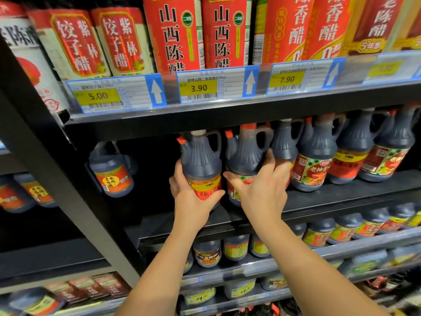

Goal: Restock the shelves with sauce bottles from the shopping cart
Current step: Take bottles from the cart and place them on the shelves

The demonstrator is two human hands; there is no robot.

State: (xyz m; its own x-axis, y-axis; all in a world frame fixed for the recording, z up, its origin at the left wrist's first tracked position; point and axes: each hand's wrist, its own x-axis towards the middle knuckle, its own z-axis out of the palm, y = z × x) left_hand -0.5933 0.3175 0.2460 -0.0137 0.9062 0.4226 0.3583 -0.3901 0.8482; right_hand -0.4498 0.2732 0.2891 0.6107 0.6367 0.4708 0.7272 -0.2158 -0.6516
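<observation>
– left hand (193, 197) is wrapped round the lower body of one dark sauce jug (201, 160), thumb up its left side, fingers curled across the red label from beneath
– and the other?
– right hand (262, 190) lies over the front of the second jug (246, 153), thumb across the label, fingers spread and bent round its right shoulder. on my feed both look like real holds on the plastic, not flat pushes
– what are they over?
– black middle shelf (341, 197) of a dark metal rack. i can't tell whether the jug bases touch the board or hang just above it, since the hands cover that
– how do the two sit?
– side by side, nearly touching, roughly upright, orange caps and handles close under the upper shelf edge (227, 117)
– neighbours?
– a row of like jugs (316, 156) starts just beside the right fingers and runs off right. a lone jug (111, 172) sits well apart at left, deeper in. above are red vinegar cartons (175, 35) over price tags (198, 87) reading 5.00, 3.90, 7.90. below, smaller dark bottles (207, 252) on lower shelves, blurred
</observation>
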